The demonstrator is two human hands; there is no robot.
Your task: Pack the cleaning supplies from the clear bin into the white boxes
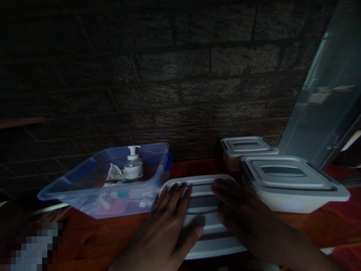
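Observation:
In front of me lies a pale grey container lid (204, 222) with raised ridges and a darker band across its middle. My left hand (172, 214) rests flat on its left side, fingers stretched toward the far edge and thumb out to the right. On the right side, my right hand (242, 210) also lies over the lid with its fingers extended and pointing left. The hands cover both side edges of the lid, and whatever is beneath it is mostly hidden.
To the left, a clear bluish bin (101, 188) holds a pump bottle (133, 165), crumpled white material and small packets. Two lidded containers, a larger one (293, 188) and a smaller one (249, 145), stand at the right on the wooden table (124, 233). Behind rises a dark brick wall (175, 75).

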